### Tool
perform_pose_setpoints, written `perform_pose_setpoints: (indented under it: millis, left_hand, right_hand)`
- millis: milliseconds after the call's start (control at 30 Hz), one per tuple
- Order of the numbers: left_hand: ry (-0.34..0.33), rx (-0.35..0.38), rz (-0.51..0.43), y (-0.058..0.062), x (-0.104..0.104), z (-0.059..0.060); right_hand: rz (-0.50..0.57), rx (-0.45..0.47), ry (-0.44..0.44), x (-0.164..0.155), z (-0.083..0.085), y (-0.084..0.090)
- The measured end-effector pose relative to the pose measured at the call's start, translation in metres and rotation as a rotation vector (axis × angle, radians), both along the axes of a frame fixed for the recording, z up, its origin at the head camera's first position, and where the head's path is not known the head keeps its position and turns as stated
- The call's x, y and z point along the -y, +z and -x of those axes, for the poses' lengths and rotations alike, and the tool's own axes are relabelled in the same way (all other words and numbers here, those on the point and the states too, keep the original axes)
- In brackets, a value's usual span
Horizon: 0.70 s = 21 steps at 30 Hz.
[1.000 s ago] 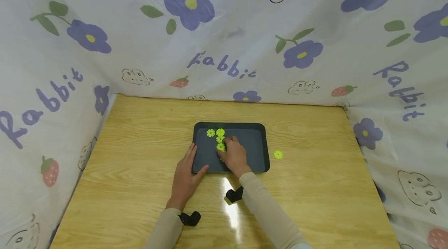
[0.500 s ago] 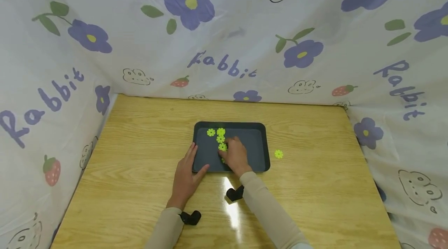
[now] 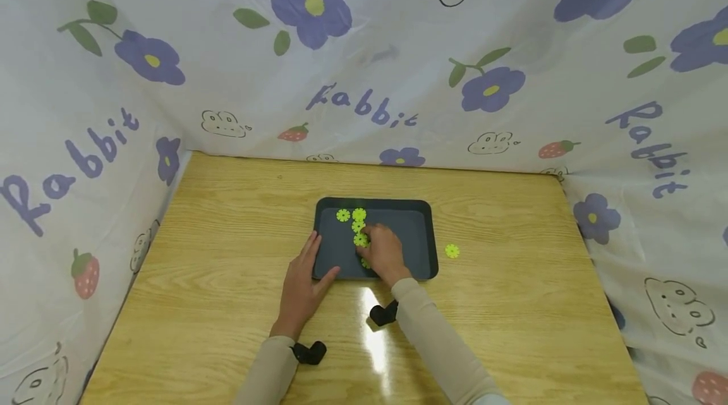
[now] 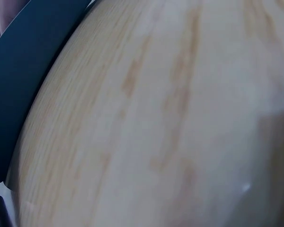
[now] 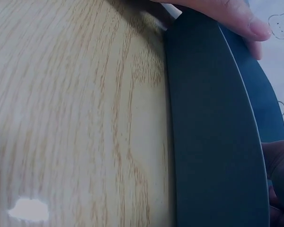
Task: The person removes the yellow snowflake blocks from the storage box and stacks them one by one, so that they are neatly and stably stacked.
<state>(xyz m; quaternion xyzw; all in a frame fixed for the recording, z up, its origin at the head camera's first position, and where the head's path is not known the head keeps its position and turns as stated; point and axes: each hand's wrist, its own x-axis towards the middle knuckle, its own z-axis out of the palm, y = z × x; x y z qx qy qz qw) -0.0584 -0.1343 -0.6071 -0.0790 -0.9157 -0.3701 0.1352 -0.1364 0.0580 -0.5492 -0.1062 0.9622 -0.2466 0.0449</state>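
Observation:
A dark shallow tray lies on the table with several yellow-green notched plastic discs in it. My left hand rests at the tray's left front corner, its fingers straight along the left side and the thumb over the front rim. Inside the tray, my right hand has thumb and fingers curled at a snowflake disc, which it pinches. Farther back in the same column are more discs. One separate disc sits to their left. Partly hidden below the right thumb is another disc.
A single yellow-green disc lies on the wooden table right of the tray. Patterned cloth hangs behind and on both sides. The right wrist view shows the tray's front wall up close.
Both hands and the tray stay nearly in place. The right fingers and the disc at them have shifted only slightly.

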Motion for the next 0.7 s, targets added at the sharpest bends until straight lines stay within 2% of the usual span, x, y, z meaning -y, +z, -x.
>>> perform_pose_setpoints:
  millis: [167,433,700]
  left_hand:
    - [0.000,0.008,-0.003,-0.001,0.000,0.000]
    - [0.004,-0.015,-0.006,-0.002,0.001,0.003]
    - [0.005,0.015,-0.002,-0.002,-0.002,0.002]
  right_hand:
    - [0.036,-0.009,0.008,-0.002,0.000,0.000]
    - [0.199,-0.100,0.031,-0.023,-0.005,0.016]
    - [0.307,-0.154,-0.058,-0.069,-0.018,0.032]
